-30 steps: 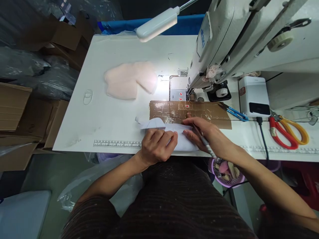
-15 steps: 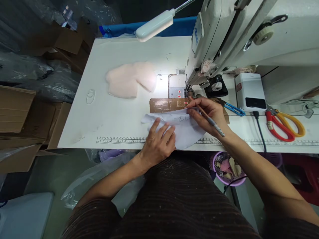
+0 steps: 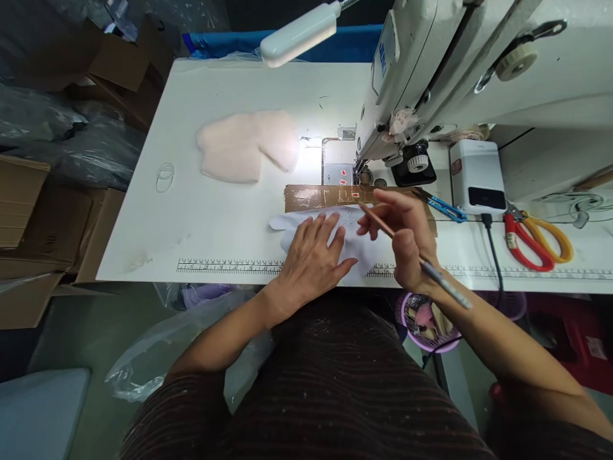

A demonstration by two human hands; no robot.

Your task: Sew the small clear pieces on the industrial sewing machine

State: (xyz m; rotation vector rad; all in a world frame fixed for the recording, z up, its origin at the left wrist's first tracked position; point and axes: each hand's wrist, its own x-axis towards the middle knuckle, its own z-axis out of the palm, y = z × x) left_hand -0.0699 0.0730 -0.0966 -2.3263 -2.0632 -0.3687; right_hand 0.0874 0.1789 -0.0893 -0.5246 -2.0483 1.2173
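Note:
A white piece of cloth or paper (image 3: 361, 252) with handwritten marks lies at the table's front edge, below a strip of brown tape (image 3: 316, 197). My left hand (image 3: 316, 259) rests flat on it with the fingers spread, covering much of it. Just above its right side, my right hand (image 3: 405, 236) holds a pencil-like writing stick (image 3: 378, 220) with a grey end, slanting from upper left to lower right. Farther back lies a pale pink fabric piece (image 3: 239, 147) shaped like small trousers.
A sewing machine (image 3: 407, 76) stands at the right, a lamp (image 3: 299, 35) above. Rightward lie a blue cutter (image 3: 447, 207), a white power box (image 3: 477, 176) and red-and-yellow scissors (image 3: 536, 239). A purple scrap basket (image 3: 405, 316) sits below the edge; cardboard boxes (image 3: 71, 223) stand left.
My right hand has lifted off the writing, its fingers looser and the stick tipped back toward the wrist. My left hand has shifted right and turned flatter over the white piece.

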